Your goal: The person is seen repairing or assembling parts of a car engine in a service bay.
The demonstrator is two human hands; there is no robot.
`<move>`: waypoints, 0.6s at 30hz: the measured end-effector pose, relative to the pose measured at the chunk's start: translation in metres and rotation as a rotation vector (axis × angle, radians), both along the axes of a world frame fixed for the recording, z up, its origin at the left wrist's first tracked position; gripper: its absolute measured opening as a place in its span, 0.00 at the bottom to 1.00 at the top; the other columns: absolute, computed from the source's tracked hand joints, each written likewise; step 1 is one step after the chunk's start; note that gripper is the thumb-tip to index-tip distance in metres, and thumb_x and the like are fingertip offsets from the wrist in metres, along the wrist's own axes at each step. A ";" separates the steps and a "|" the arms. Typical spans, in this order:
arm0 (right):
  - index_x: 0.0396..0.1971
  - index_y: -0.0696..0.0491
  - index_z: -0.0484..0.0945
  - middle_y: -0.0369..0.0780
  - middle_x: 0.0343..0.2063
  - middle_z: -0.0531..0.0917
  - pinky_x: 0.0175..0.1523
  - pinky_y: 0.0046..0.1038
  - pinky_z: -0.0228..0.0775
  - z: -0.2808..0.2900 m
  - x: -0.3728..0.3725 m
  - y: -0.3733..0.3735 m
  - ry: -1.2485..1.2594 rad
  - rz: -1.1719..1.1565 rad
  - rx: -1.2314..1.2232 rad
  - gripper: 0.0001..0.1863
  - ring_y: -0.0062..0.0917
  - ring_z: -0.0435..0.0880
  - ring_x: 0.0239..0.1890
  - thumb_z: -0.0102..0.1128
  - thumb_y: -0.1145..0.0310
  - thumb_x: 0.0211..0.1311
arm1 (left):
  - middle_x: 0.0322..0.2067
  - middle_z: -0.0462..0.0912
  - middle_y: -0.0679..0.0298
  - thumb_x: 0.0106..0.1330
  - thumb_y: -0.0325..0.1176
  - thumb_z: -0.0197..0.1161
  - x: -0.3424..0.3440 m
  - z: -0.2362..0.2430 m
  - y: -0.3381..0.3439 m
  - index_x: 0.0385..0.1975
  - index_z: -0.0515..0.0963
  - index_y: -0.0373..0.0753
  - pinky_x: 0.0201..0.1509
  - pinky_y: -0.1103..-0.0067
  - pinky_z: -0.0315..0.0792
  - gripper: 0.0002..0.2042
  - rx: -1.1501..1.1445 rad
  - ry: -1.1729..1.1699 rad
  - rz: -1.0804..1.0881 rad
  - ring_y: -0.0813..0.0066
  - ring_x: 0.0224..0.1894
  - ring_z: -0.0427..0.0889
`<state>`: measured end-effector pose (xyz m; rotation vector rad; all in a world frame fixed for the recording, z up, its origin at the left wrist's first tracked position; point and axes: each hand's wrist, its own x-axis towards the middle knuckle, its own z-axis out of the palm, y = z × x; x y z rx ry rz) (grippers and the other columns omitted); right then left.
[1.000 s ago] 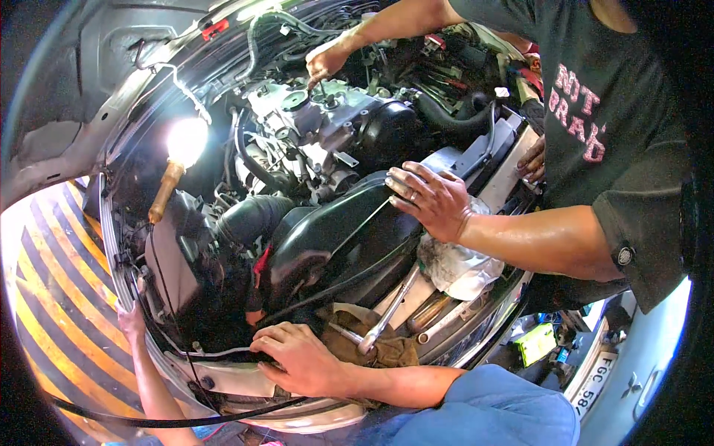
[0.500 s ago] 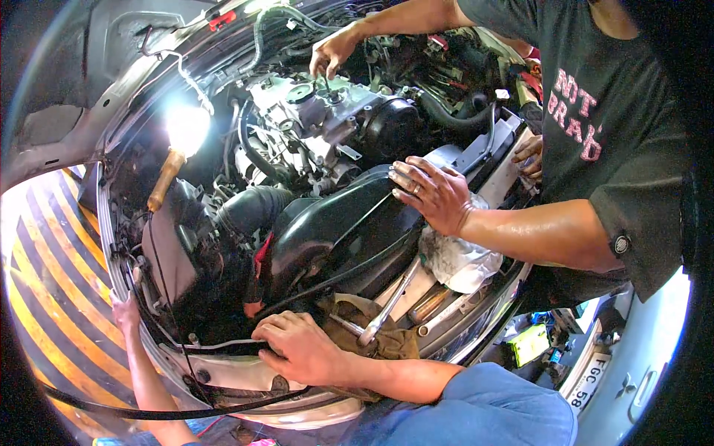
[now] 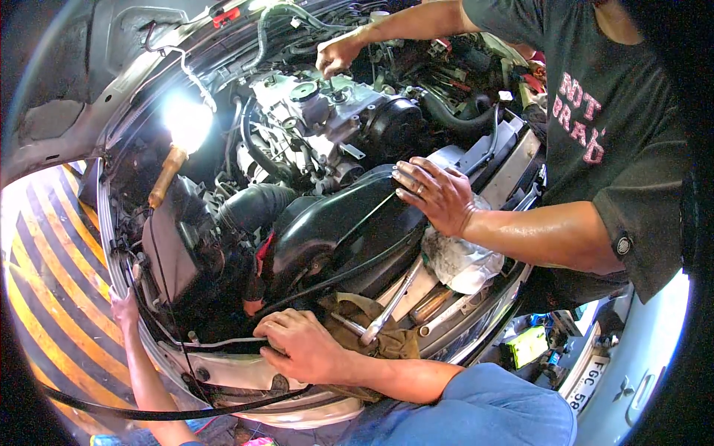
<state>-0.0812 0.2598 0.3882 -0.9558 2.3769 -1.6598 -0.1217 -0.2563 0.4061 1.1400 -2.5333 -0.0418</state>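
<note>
Co-worker's far hand (image 3: 339,55): since half a second ago its fingers have curled in tighter over the engine (image 3: 286,123), beyond the black cover (image 3: 320,227); another hand, right of the cover, has gone from view, and our own two stay put.
Our left hand (image 3: 126,311): it lies against the pale fender edge (image 3: 113,245), well left of the cover; its fingers are partly hidden, so we cannot tell whether they grip.
Our right hand (image 3: 306,349): it rests on the front panel (image 3: 238,374), on our side of the cover, fingers loosely bent and released, thumb apart; we cannot see beneath the palm.
Co-worker's near hand (image 3: 437,192): spread, at the cover's right end.
Work lamp (image 3: 168,177): left of the cover, its bulb lost in glare.
Socket wrench (image 3: 390,305): on our side of the cover, its head on a brown cloth (image 3: 398,345).
Hard to see: a stained white wrap (image 3: 465,262) right of the cover hides whatever it holds; the black lens rim crops the co-worker.
Lettering: pink-white print on the dark shirt (image 3: 632,134), right of the cover; dark characters on a plate (image 3: 589,383) farther right.
Floor (image 3: 56,253): yellow and dark stripes, far left of the cover.
</note>
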 end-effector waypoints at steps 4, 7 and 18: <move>0.45 0.52 0.77 0.41 0.46 0.79 0.57 0.42 0.64 0.001 0.001 -0.001 0.004 0.012 -0.010 0.16 0.36 0.75 0.54 0.59 0.63 0.59 | 0.56 0.77 0.45 0.61 0.51 0.63 0.005 0.001 -0.010 0.67 0.60 0.42 0.60 0.61 0.70 0.37 -0.002 0.014 0.000 0.44 0.57 0.77; 0.45 0.52 0.77 0.41 0.46 0.78 0.57 0.43 0.64 0.002 0.000 0.000 -0.004 0.021 -0.013 0.16 0.36 0.75 0.54 0.59 0.62 0.60 | 0.56 0.76 0.46 0.61 0.52 0.63 0.006 -0.001 -0.012 0.67 0.61 0.42 0.60 0.61 0.70 0.37 -0.015 0.004 -0.003 0.45 0.58 0.76; 0.46 0.52 0.77 0.41 0.46 0.78 0.57 0.43 0.63 -0.001 0.002 -0.001 0.003 0.030 0.004 0.16 0.36 0.74 0.53 0.58 0.62 0.61 | 0.57 0.76 0.46 0.60 0.51 0.63 0.008 0.001 -0.009 0.66 0.62 0.42 0.61 0.62 0.69 0.36 -0.011 0.034 -0.012 0.45 0.58 0.76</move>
